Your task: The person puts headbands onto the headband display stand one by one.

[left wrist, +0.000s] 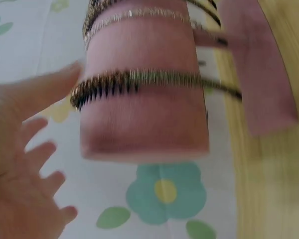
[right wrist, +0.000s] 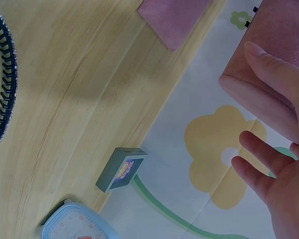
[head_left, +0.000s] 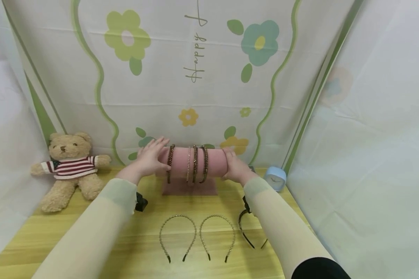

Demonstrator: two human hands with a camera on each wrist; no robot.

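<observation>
A pink headband stand, a padded horizontal roll on a flat foot, stands at the back of the table with several headbands around it. My left hand is at the roll's left end, fingers spread; in the left wrist view its thumb reaches the dark beaded headband nearest that end, the other fingers clear of the roll. My right hand holds the roll's right end, its thumb laid on the pink surface. Two of its fingers stand off the roll; others are partly hidden behind it.
Two light beaded headbands and a dark headband lie in front, the dark one partly under my right forearm. A teddy bear sits left. A blue clock and a small dark box stand right; printed cloth walls surround the table.
</observation>
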